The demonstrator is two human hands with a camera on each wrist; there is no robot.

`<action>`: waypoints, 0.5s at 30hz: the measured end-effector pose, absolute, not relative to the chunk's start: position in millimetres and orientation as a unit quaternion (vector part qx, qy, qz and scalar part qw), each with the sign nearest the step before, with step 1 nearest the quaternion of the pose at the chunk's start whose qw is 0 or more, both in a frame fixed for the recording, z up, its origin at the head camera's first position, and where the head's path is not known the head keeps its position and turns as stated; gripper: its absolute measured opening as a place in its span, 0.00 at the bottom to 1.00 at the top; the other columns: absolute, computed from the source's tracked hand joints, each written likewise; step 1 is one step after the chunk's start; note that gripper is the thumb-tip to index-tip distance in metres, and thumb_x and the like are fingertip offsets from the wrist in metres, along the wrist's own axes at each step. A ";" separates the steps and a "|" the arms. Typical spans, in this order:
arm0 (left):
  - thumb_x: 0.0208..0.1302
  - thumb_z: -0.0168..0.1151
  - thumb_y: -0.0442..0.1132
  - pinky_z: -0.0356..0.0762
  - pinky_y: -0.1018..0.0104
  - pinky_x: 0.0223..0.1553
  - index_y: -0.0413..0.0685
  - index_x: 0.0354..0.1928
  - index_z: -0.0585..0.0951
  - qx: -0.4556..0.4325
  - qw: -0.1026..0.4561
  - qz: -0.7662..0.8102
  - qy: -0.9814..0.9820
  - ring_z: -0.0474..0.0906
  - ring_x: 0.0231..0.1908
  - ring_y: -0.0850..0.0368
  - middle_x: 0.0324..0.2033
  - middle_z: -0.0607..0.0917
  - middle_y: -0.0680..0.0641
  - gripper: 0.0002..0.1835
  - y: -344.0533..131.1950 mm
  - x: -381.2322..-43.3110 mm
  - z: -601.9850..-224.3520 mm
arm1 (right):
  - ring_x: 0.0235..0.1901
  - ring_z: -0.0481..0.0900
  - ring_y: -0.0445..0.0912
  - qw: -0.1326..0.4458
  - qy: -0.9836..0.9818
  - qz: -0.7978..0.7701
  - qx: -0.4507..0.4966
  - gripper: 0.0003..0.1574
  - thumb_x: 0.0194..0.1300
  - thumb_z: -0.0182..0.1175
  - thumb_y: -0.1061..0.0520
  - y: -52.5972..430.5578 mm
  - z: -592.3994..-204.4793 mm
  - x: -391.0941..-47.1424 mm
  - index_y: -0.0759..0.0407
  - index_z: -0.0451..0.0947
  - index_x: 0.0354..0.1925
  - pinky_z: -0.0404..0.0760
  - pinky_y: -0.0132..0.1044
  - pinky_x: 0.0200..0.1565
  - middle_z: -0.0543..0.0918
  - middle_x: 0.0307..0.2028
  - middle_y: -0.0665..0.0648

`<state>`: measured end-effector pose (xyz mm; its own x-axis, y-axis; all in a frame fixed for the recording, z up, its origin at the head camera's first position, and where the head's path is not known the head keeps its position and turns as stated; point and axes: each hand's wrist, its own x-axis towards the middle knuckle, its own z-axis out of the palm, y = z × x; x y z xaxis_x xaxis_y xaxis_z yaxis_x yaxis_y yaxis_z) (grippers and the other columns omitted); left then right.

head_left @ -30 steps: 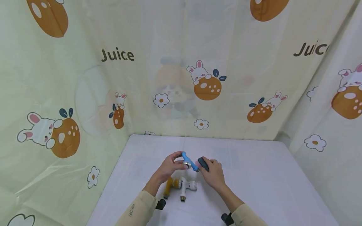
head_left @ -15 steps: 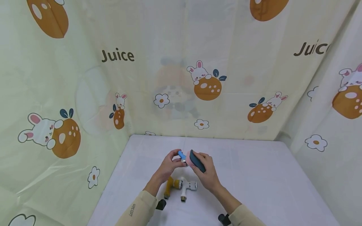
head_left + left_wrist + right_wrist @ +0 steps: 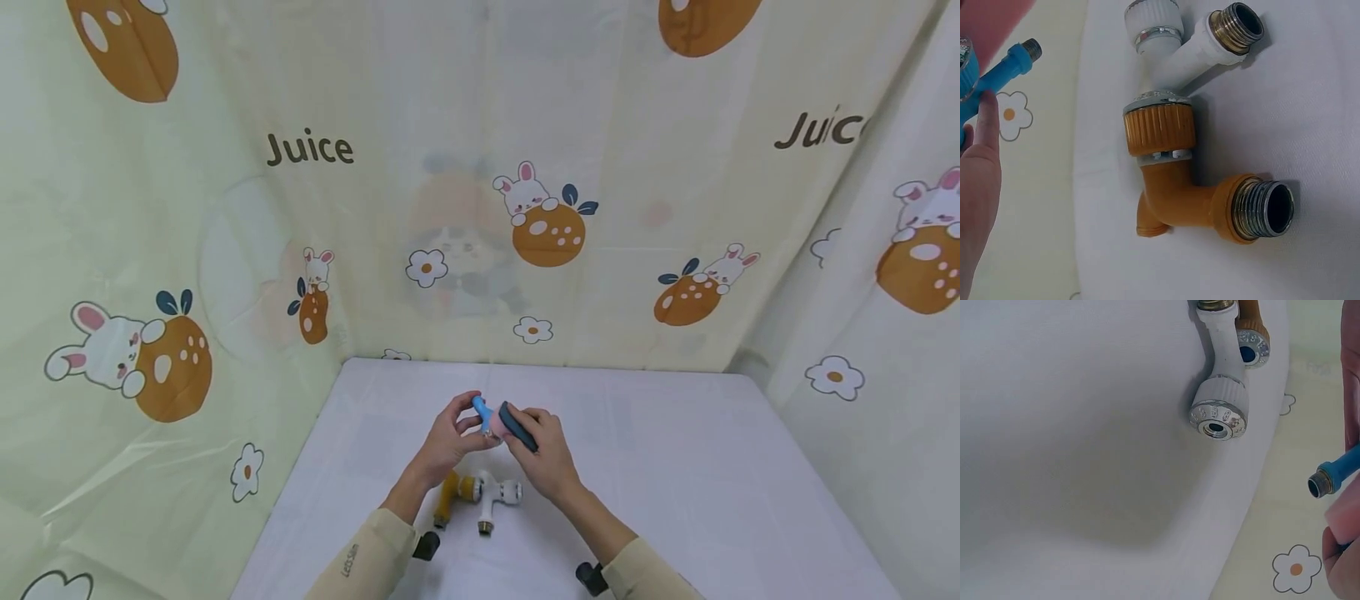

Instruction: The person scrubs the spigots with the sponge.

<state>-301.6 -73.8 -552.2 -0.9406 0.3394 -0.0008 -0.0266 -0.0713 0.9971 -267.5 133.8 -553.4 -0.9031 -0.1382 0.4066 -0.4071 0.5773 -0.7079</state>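
Observation:
My left hand [image 3: 442,448] holds a blue tap [image 3: 480,406], with a fingertip near its upper end and the thumb lower down. In my right hand [image 3: 551,460] is a two-layer sponge [image 3: 519,427], pink on one side and dark on the other. Its pink side lies against the tap's middle and hides part of it. The right wrist view shows the blue tap's threaded end [image 3: 1319,484] beside the pink sponge layer [image 3: 1346,515]. Below the hands, an orange-yellow tap [image 3: 1175,197] and a white tap [image 3: 1188,65] lie close together on the table.
The white-covered table [image 3: 675,492] stretches to both sides of the hands. Behind it hangs a curtain [image 3: 630,125] printed with rabbits, oranges and flowers, which also runs along the left and right. Black wrist devices [image 3: 427,547] sit at both cuffs.
My right hand has moved left and slightly up, bringing the sponge from the blue tap's lower end onto its middle. The left hand stays nearly in place; the other taps have not moved.

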 end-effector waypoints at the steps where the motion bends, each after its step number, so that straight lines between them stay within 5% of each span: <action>1: 0.58 0.78 0.34 0.78 0.51 0.65 0.57 0.77 0.64 0.116 0.127 0.722 0.671 0.71 0.72 0.44 0.75 0.65 0.44 0.47 -73.9 -301.4 -552.9 | 0.51 0.70 0.51 0.157 -0.878 0.425 0.153 0.30 0.71 0.64 0.49 134.1 -553.9 -268.0 0.51 0.78 0.69 0.71 0.43 0.47 0.80 0.56 0.59; 15: 0.58 0.78 0.33 0.82 0.56 0.60 0.60 0.75 0.67 0.131 0.133 0.705 0.684 0.75 0.67 0.46 0.72 0.68 0.45 0.45 -74.6 -301.9 -555.9 | 0.46 0.76 0.57 0.137 -0.949 0.275 0.073 0.32 0.64 0.64 0.47 146.3 -568.6 -273.7 0.52 0.81 0.66 0.75 0.50 0.43 0.82 0.52 0.65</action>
<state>-301.9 -74.6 -555.9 -0.9305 0.3664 0.0030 -0.0084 -0.0296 0.9995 -273.7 146.3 -568.6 -0.9519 -0.0625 0.3000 -0.2134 0.8378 -0.5025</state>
